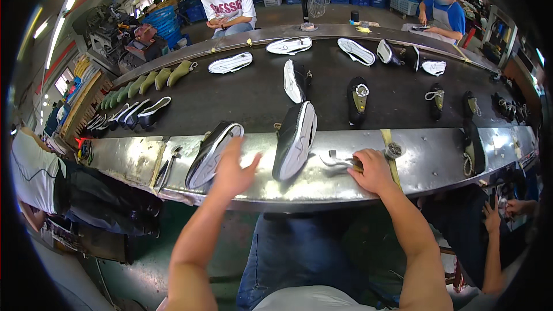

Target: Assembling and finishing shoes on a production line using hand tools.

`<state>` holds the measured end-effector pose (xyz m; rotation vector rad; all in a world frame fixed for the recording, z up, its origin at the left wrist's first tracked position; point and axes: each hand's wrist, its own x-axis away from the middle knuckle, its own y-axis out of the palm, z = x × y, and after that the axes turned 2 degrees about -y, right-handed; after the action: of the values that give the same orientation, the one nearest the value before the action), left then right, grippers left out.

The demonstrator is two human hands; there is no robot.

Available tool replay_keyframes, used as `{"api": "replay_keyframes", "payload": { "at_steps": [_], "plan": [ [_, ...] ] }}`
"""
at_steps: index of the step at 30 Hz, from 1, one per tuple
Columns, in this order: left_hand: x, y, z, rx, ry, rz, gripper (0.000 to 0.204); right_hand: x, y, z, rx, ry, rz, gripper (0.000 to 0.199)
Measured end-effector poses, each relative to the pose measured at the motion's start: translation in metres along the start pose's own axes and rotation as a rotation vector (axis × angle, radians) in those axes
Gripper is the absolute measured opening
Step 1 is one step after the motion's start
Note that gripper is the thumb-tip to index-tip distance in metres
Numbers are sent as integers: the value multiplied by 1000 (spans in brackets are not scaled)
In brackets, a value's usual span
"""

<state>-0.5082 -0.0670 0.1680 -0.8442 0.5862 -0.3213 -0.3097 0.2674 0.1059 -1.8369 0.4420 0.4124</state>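
Two black shoes with white soles stand tilted on the metal table edge: a left one (214, 155) and a middle one (295, 141). My left hand (233, 170) is at the right side of the left shoe, its thumb stretched away from the fingers, which blur. Whether it touches that shoe I cannot tell. My right hand (373, 171) rests low over the metal strip, its fingers curled round the handle of a shiny metal hand tool (333, 159) whose curved head points left. The tool's exact kind is unclear.
A dark conveyor belt (230, 95) carries more shoes, and green shoe lasts (164, 78) lie at its left. A small round metal pot (394, 150) sits beyond my right hand. Other pincers-like tools (167, 168) lie at left. Co-workers sit across the belt and at both sides.
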Motion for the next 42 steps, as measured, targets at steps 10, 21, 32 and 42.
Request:
{"api": "replay_keyframes", "payload": {
  "at_steps": [10,21,32,42],
  "plan": [
    [80,14,29,568,-167,-325,68,137,-31,-124,-325,203,140,37],
    [380,39,27,199,18,-883,89,295,35,-174,-805,622,-364,54],
    [336,99,79,408,-192,-1025,74,307,38,-156,-1225,825,-428,30],
    [321,60,62,1146,-355,-482,80,319,-41,-205,-1236,858,-259,38]
  ]
}}
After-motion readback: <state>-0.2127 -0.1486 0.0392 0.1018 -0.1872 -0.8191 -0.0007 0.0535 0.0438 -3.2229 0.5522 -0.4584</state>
